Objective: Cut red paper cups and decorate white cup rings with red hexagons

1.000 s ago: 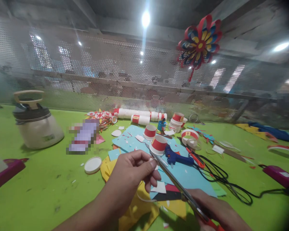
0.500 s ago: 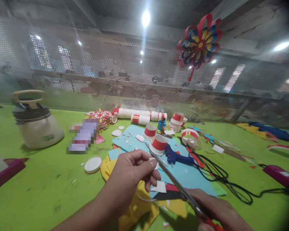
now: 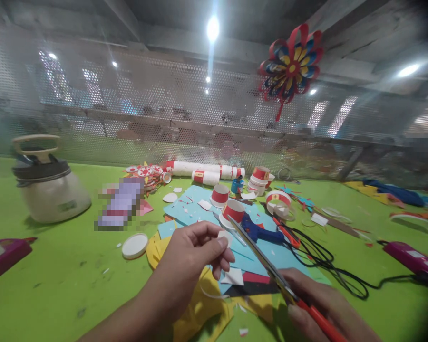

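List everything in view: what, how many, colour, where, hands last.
Table: one, green, lower half
Mesh screen: one, grey, behind table
Hanging flower: one, multicoloured, upper right
Jug: one, pale with dark top, left
Blurred rectangle: one, lilac, right of jug
Round lid: one, white, left
Cups: several, red and white, centre and far side
Small bottle: one, blue, among cups
Paper sheets: several, mainly blue and yellow, centre
Glue gun: one, blue, on sheets
Handle: one, orange, beside glue gun
Cable: count unclear, black, right
Blocks: two, magenta, both edges
Paper bits: many, mixed, scattered
Scissors: one, steel and red, in right hand
Scrap: one, white, in left hand
Left hand: one, bare, centre
Right hand: one, bare, lower right
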Available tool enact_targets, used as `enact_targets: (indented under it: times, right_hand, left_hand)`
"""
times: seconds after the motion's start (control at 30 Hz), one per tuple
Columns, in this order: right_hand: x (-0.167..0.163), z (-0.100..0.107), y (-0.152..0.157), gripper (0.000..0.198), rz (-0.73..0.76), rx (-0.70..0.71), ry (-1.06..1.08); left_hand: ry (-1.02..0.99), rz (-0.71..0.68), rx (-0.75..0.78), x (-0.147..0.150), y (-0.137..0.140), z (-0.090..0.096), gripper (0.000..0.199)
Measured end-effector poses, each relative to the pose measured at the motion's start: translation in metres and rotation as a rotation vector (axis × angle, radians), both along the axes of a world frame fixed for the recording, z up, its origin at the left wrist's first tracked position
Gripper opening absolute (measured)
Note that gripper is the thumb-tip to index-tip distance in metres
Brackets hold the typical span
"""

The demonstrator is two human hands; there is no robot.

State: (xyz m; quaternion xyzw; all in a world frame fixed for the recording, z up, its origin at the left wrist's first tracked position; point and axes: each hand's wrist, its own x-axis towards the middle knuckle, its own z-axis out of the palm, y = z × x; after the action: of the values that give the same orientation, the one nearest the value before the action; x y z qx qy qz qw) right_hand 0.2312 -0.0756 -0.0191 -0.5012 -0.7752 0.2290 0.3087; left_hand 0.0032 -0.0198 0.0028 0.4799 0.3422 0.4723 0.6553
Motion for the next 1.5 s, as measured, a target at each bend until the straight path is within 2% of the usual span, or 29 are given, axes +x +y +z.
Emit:
enact_targets:
  times: [0.4,0.57,0.7,0.97,1.17,1.33,1.5]
  right_hand:
    - [0.002,-0.002,0.000,0.032,-0.029,0.001,-0.013]
    - [-0.008,0.007,-0.003,0.029,-0.110,0.101,0.069]
    - [-0.016,0.013,0.000,0.020,-0.121,0.090,0.130]
    - [-0.035,0.019,0.013,0.020,-0.159,0.122,0.395]
    - [-0.043,0.034,0.034,0.016,-0.018,0.040,0.364]
    - [-0.050,0.026,0.044,0.026,0.112,-0.093,0.543]
    - [-0.050,0.020,0.048,0.028,0.121,-0.176,0.612]
  left_hand:
    - [0.009,0.000,0.048,0.001,0.002,-0.002,0.018]
    - [0.017,0.009,0.065,0.003,0.000,-0.001,0.028]
    - [0.000,-0.002,0.058,0.004,-0.002,-0.001,0.031]
    - [-0.001,-0.040,0.067,0.004,-0.006,0.001,0.013]
    - [0.035,-0.088,0.099,0.004,-0.006,0.004,0.012]
    - [0.044,-0.103,0.072,0.006,-0.006,0.007,0.012]
    - [0.033,-0.103,0.040,0.005,-0.007,0.007,0.011]
